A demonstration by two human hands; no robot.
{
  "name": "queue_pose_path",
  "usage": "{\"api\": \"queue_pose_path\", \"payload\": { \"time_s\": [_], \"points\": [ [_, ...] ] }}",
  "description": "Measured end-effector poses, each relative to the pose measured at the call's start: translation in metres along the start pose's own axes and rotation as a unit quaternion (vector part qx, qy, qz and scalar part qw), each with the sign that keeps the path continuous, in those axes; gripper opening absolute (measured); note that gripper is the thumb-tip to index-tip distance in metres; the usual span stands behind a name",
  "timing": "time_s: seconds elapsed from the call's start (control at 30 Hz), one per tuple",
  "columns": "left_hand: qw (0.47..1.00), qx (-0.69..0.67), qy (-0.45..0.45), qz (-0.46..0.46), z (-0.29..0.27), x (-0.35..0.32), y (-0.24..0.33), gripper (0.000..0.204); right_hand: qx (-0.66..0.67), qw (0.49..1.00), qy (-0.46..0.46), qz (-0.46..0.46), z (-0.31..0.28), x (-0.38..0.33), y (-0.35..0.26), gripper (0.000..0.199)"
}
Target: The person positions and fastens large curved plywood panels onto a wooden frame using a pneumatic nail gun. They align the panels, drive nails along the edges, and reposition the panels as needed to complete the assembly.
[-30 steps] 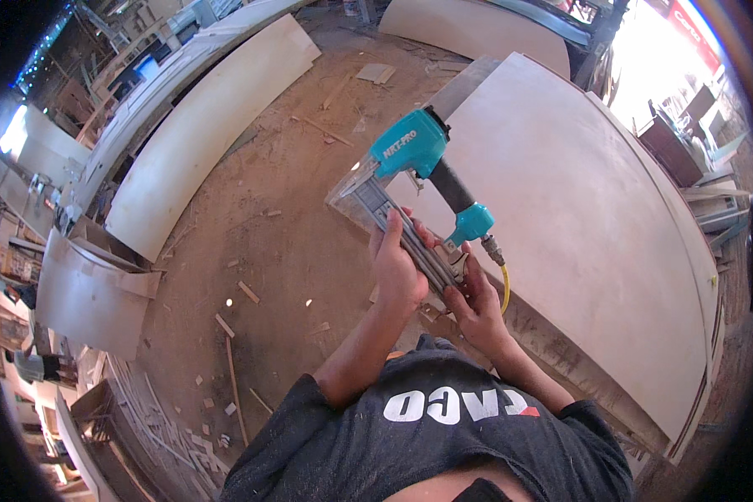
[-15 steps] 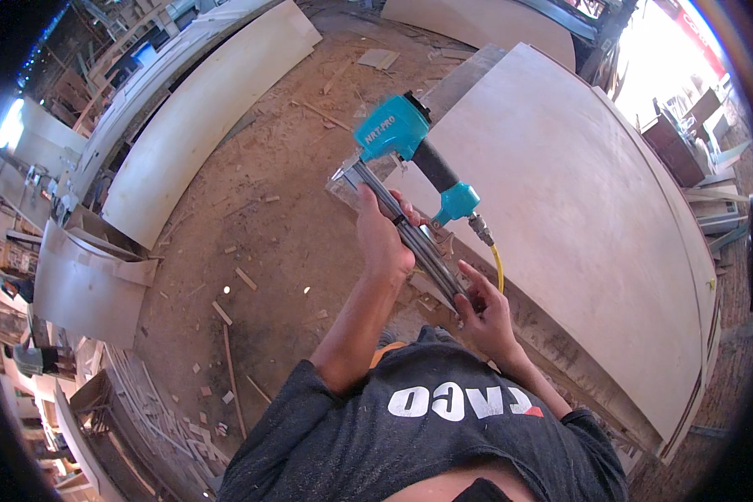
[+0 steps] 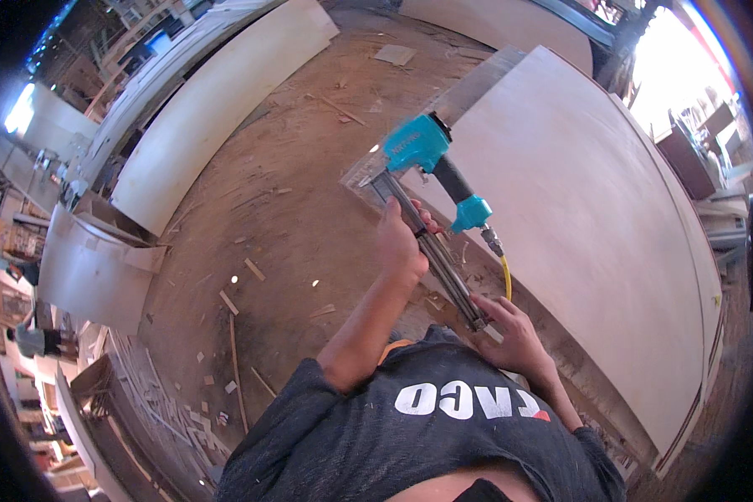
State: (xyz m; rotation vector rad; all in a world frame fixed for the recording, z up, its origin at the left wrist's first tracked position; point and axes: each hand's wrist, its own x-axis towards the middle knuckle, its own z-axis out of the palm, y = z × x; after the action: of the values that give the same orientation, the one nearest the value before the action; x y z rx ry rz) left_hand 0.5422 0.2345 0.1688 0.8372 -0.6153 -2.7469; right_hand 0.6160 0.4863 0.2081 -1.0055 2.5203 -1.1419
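A teal and black air nail gun (image 3: 418,144) is held up in front of me, its long grey magazine slanting down toward my body. My left hand (image 3: 402,243) is closed round the middle of the magazine, thumb along its upper side. At the magazine's lower end is my right hand (image 3: 514,335), its fingers bent over the end and touching it. A small pale piece shows under those fingers; I cannot make out what it is. From the gun's handle, a metal coupling (image 3: 492,240) leads to a yellow air hose (image 3: 507,279).
To the right lies a large pale sheet panel (image 3: 577,217) on a stack. Long curved boards (image 3: 226,109) lean at the far left, with a bent panel (image 3: 92,268) nearer. Wood scraps (image 3: 234,351) litter the brown floor. A person (image 3: 33,341) stands at the far left edge.
The nail gun and both hands have shifted slightly right and down in view. My right fingers, earlier spread beside the magazine's lower end, now bend over it.
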Motion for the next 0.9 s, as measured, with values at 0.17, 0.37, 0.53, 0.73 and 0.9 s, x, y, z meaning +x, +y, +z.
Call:
{"api": "queue_pose_path", "payload": {
  "time_s": [0.17, 0.37, 0.53, 0.73, 0.9],
  "points": [
    [0.999, -0.007, 0.018, 0.039, 0.005, 0.003, -0.014, 0.037, -0.045, 0.997, -0.052, -0.018, -0.012, -0.005, 0.014, 0.057],
    [0.999, 0.000, 0.033, 0.039, -0.002, -0.001, -0.014, 0.046, -0.060, 0.994, -0.023, -0.087, -0.009, 0.002, 0.018, 0.041],
    [0.991, -0.007, 0.078, 0.105, 0.009, -0.022, -0.009, 0.048, -0.078, 0.990, -0.039, -0.109, -0.017, 0.009, 0.011, 0.042],
    [0.983, -0.036, 0.096, 0.151, 0.020, -0.063, 0.012, 0.049, -0.064, 0.977, -0.068, -0.193, -0.041, 0.022, -0.023, 0.046],
    [0.976, -0.029, 0.116, 0.184, 0.033, -0.092, 0.036, 0.054, -0.119, 0.971, -0.055, -0.199, -0.058, 0.042, -0.076, 0.061]
  ]
}}
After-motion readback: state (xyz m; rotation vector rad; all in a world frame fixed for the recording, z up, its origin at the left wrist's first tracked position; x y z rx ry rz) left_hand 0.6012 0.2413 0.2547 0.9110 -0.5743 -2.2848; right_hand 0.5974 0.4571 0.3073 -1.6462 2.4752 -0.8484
